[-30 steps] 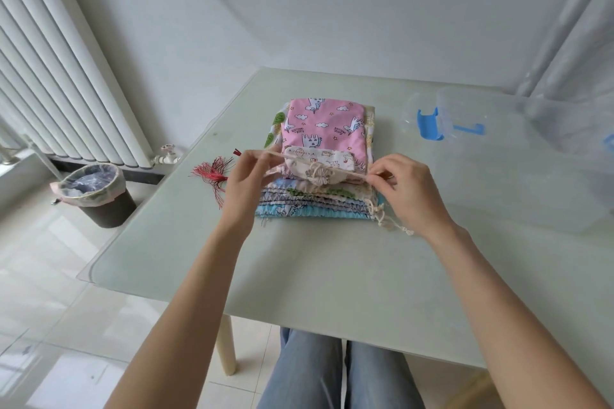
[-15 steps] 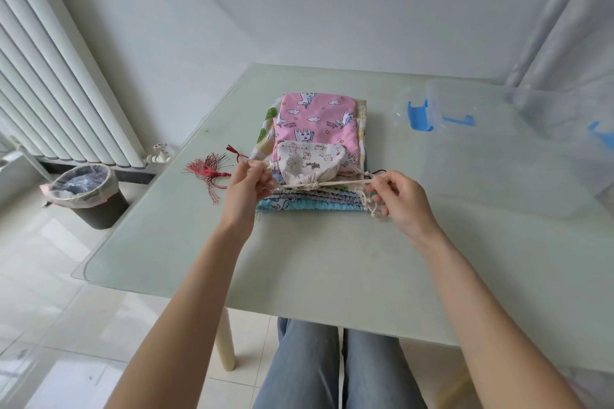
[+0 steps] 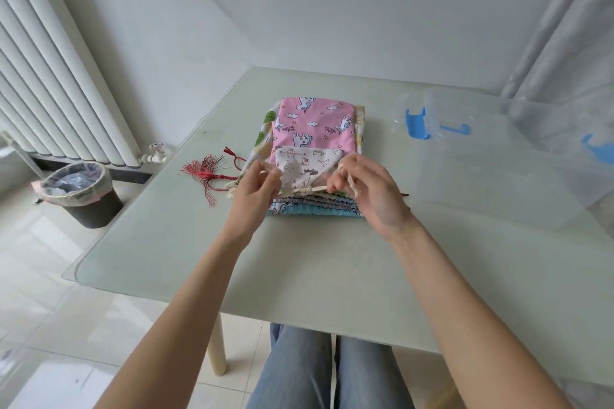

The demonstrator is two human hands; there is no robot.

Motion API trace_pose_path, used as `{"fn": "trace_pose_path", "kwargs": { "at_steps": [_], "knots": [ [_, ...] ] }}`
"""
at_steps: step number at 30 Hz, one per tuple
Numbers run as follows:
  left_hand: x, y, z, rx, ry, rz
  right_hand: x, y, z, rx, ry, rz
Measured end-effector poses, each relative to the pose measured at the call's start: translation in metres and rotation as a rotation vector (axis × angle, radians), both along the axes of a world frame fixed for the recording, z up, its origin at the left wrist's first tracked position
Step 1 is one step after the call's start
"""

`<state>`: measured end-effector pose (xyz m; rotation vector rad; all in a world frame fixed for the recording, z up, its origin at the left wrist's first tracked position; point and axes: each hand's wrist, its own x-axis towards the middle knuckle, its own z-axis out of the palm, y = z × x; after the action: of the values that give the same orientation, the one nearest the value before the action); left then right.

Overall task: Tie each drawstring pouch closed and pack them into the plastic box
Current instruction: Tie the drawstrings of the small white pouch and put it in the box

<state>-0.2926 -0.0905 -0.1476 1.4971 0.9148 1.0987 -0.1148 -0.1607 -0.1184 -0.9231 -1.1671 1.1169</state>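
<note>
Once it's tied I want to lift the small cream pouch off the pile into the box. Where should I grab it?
Probably pinch the gathered neck, coming from the near side. It is bunched narrow on the cream pouch, near both hands, left hand and right hand, which hold the cord. The flat body offers less to grip.

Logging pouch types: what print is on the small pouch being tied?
Cream pouch with small cartoon animals, seen in the head view.
</note>
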Motion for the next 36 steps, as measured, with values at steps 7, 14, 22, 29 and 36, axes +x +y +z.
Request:
{"fn": "trace_pose_path", "kwargs": {
  "at_steps": [7,14,22,29,36],
  "knots": [
    [-0.012,0.007,-0.003,0.069,0.064,0.024,0.006,-0.001,-0.017,-0.076,-0.076,-0.123],
    [-0.02,-0.006,0.018,0.278,0.167,-0.077,0.004,0.011,0.006,-0.079,-0.092,-0.051],
    [-0.014,-0.005,0.067,0.753,0.336,0.049,-0.017,0.023,0.014,0.042,-0.67,-0.127],
    [0.009,0.016,0.061,0.381,0.157,0.068,-0.018,0.024,0.015,0.06,-0.573,-0.262],
    [0.0,0.002,0.038,0.419,0.253,0.036,-0.012,0.028,0.012,-0.009,-0.496,-0.268]
  ]
}}
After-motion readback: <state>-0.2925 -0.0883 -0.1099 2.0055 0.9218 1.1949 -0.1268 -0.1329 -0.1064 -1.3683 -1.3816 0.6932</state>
